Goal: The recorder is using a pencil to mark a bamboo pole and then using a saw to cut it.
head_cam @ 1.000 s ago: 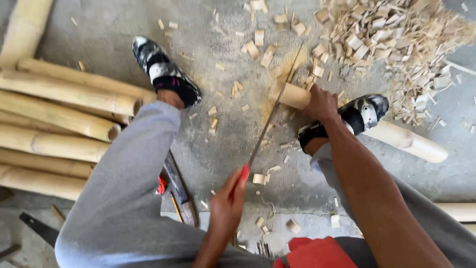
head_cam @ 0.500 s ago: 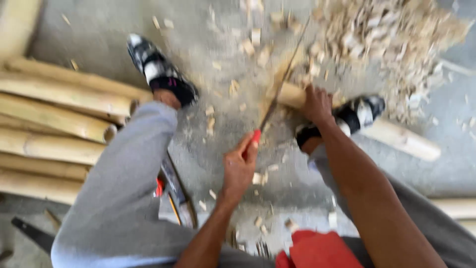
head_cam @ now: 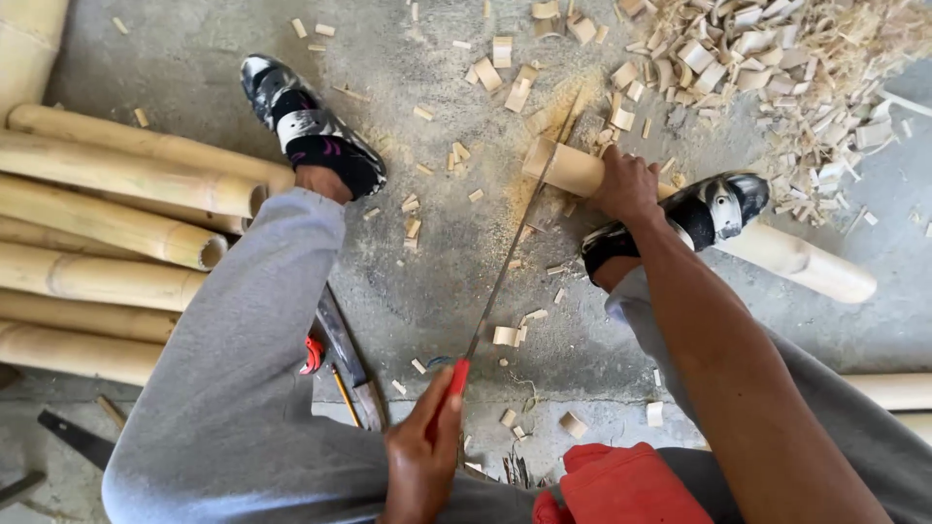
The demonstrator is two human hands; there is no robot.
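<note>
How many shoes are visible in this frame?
2: one shoe at upper left beside the stacked bamboo poles, the other shoe at right, pressing down the bamboo pole being sawn.

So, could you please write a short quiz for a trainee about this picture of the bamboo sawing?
1. True or false: the right hand rests on the bamboo pole.
2. Which hand grips the saw by its red handle? A) left hand B) right hand
3. Fill in: the shoe presses down on the ____.

Key: 1 true; 2 A; 3 bamboo pole.
</note>
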